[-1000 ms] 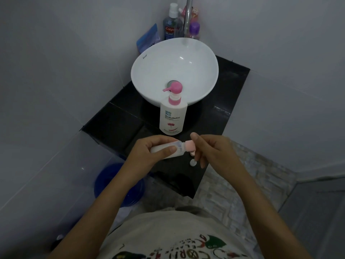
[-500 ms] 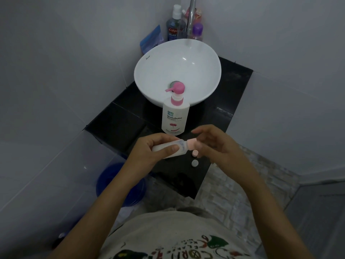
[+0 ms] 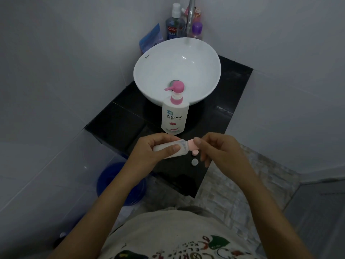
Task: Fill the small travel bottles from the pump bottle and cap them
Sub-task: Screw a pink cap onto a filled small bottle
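Right hand (image 3: 218,148) re-pinches pink cap (image 3: 192,144)
Its fingers, spread 0.5 s ago, now grip it; left hand (image 3: 149,149) clamps the travel bottle (image 3: 168,149) sideways: twisting continues, direction unclear.

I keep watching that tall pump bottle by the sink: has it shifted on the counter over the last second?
No. The pump bottle stands in the same spot against the front of the white basin; only the camera view drifted slightly.

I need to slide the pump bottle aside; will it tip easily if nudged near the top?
Probably. The pump bottle stands tall on a narrow base on the counter, so a high push may topple it. Its smooth plastic likely slides if pushed low.
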Tool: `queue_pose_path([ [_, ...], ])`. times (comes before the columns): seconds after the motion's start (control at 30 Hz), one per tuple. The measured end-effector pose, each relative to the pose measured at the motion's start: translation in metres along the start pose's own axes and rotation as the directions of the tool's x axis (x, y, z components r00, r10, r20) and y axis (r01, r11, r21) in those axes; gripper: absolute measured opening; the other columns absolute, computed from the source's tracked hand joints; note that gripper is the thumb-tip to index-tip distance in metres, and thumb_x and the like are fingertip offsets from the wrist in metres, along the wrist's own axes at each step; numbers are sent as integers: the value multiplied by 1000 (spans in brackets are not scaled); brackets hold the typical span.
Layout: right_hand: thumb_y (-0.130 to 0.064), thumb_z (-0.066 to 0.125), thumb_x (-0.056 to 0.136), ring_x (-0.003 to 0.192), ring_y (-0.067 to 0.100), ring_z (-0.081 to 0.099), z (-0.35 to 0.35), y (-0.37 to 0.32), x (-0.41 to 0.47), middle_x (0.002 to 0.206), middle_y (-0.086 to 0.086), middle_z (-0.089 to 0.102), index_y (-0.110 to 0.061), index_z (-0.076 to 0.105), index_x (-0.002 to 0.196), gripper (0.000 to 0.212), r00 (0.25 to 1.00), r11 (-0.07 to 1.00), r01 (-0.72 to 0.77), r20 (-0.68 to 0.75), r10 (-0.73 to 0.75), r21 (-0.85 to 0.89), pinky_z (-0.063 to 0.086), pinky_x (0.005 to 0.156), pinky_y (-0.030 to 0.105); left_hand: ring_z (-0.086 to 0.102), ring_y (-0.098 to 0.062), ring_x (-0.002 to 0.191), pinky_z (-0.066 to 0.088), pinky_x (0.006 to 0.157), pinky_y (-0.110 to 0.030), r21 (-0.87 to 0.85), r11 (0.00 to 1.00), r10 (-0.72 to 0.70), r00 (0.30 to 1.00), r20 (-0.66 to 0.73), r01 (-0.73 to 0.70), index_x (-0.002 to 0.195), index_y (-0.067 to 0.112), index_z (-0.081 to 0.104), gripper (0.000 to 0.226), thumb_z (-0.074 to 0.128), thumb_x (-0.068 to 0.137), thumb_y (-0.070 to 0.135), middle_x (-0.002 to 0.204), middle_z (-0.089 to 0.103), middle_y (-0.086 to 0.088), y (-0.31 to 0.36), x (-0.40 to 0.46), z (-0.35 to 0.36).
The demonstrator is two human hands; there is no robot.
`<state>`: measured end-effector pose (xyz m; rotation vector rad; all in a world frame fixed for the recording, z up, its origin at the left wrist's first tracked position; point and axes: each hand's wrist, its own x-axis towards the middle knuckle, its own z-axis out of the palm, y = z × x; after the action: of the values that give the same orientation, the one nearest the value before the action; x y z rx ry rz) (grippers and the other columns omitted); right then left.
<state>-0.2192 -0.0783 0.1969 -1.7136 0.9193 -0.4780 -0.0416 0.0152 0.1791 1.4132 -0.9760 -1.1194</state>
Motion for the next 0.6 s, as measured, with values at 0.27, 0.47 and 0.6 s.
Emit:
queue_pose_path([
  [0.27, -31, 64, 80, 65, 16, 66, -1, 1, -2, 81, 5, 71, -20, 66, 97, 20, 995, 993, 61, 68, -68, 99, 47, 53, 13, 64, 7, 82, 47, 65, -6, -23, 1000, -4, 1000, -8, 4, 95, 21, 71, 18, 67, 77, 20, 86, 72, 20, 2, -1, -1],
  [0.47, -47, 59, 82, 64, 18, 64, 5, 0, -3, 82, 5, 68, -19, 62, 100, 34, 998, 984, 59, 26, -65, 169, 45, 52, 13, 64, 6, 83, 47, 65, -5, -24, 1000, -14, 1000, -15, 14, 95, 22, 71, 17, 66, 81, 14, 87, 72, 20, 2, -1, -1],
  [0.6, -22, 67, 84, 71, 18, 67, 0, 3, -1, 86, 3, 70, -19, 65, 100, 17, 993, 992, 77, 78, -86, 103, 49, 56, 16, 63, 8, 84, 46, 64, -4, -17, 999, -32, 999, -19, 31, 94, 25, 72, 18, 68, 76, 22, 87, 72, 22, 2, -2, -2],
])
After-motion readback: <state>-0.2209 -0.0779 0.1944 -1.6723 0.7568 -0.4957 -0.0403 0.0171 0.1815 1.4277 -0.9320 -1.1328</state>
